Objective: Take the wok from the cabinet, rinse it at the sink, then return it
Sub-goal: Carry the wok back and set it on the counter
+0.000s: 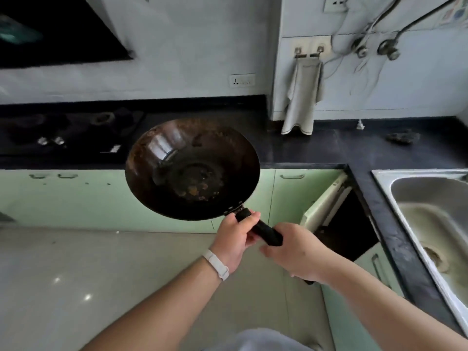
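Gripping a blackened wok (192, 168) by its long black handle (263, 230), a person stands in a kitchen corner with the pan held in mid-air, clear of every surface. Behind the wok runs the dark stone countertop (316, 150), and to the wok's right, set into that counter, lies the steel sink (430, 198), well apart from the pan. Between wok and sink, below the counter edge, a pale green cabinet door (326, 201) hangs open on a dark interior. A dishcloth (302, 97) hangs on the wall above and to the right of the wok. The left hand (236, 236), a white band at its wrist, is clamped on the handle just beside the pan's rim; the right hand (293, 252) sits over the handle's end, its fingers hidden, so whether it is closed on the handle cannot be told. Rust-coloured residue (195, 190) marks the wok's floor. The carry to the sink appears to remain. The swing right could clip the open door or the counter's corner, and a loose rear grip could let the heavy bowl tip.
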### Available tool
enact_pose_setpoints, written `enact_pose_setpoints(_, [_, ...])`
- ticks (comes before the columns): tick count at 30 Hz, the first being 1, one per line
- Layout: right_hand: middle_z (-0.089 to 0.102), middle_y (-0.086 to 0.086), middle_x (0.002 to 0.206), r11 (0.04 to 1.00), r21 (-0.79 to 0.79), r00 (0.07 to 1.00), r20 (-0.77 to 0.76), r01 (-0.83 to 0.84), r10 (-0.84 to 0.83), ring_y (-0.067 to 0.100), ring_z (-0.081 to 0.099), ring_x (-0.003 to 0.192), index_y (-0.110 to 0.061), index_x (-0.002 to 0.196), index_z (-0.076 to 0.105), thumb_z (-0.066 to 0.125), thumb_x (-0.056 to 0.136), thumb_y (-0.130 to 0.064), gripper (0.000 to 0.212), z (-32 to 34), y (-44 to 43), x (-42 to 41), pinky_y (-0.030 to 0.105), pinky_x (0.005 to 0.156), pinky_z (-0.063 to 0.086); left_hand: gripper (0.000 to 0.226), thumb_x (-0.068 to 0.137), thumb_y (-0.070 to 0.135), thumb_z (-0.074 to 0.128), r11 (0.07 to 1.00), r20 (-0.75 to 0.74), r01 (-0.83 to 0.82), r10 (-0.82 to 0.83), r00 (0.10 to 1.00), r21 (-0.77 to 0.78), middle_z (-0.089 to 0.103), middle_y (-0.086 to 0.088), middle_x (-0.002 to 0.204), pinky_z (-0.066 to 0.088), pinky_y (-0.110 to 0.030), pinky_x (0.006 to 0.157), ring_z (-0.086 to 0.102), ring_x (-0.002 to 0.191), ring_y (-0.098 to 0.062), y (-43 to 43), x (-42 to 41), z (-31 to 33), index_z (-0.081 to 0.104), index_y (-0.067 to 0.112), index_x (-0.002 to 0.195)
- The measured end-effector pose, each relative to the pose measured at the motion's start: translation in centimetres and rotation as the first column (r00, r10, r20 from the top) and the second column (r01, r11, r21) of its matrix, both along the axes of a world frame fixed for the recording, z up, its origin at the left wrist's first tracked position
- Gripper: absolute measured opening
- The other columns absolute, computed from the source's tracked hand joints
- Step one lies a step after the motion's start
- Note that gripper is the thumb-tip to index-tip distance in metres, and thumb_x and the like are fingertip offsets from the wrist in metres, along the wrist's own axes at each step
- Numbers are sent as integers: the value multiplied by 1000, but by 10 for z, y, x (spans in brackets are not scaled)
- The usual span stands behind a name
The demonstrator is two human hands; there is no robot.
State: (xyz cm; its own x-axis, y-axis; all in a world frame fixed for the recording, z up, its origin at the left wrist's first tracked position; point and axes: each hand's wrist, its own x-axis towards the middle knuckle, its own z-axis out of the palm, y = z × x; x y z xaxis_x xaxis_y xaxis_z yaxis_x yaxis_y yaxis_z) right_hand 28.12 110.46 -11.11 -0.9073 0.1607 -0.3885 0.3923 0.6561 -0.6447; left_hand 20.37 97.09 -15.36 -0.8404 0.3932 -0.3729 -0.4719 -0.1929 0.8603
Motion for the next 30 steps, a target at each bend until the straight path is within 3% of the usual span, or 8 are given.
enact_pose_setpoints(4, [52,-4,55,997,24,997,1,-71,71,13,48,39,-18,72,51,65,79,-36,23,0,-88,-33,26,40,41,14,90,13,66,997,-16,-73,73,997,11,63,7,64,54,-27,67,65,67,-6,-94,-21,-1,60,15,78])
enact_pose_setpoints(11, [55,-5,58,969,44,970,21,-244,244,9,51,36,-20,75,52,64,81,-35,20,1,-224,-75,19,34,37,12,89,17,67,975,-32,-221,221,975,-5,62,5,64,51,-36,75,62,67,-13,-239,-40,-3,60,15,79])
enact_pose_setpoints(15, [57,-6,59,934,57,935,50,-353,350,9,54,38,-20,78,54,63,81,-36,19,4,-285,-92,23,38,43,14,90,14,66,951,-26,-309,309,951,2,58,-3,70,48,-36,74,58,69,-17,-302,-41,-6,59,14,78])
enact_pose_setpoints(21, [60,-2,66,854,20,852,87,-519,516,13,59,44,-18,81,53,61,82,-35,18,10,-356,-118,27,46,47,24,89,15,67,882,20,-469,469,883,35,60,5,63,48,-27,65,57,59,-9,-377,-41,-11,65,23,67])
enact_pose_setpoints(26, [60,-1,67,770,-16,766,99,-637,636,14,58,45,-19,80,53,60,83,-33,16,11,-404,-150,28,47,47,12,74,24,74,808,70,-587,584,809,41,59,5,61,44,-30,68,56,58,-9,-426,-51,-12,69,24,62])
enact_pose_setpoints(30, [57,-1,71,707,-19,703,91,-707,705,15,56,51,-17,83,53,61,85,-32,17,6,-438,-186,28,50,46,12,72,22,77,743,103,-668,663,742,35,62,3,63,46,-31,67,59,59,-11,-459,-75,-18,66,17,75])
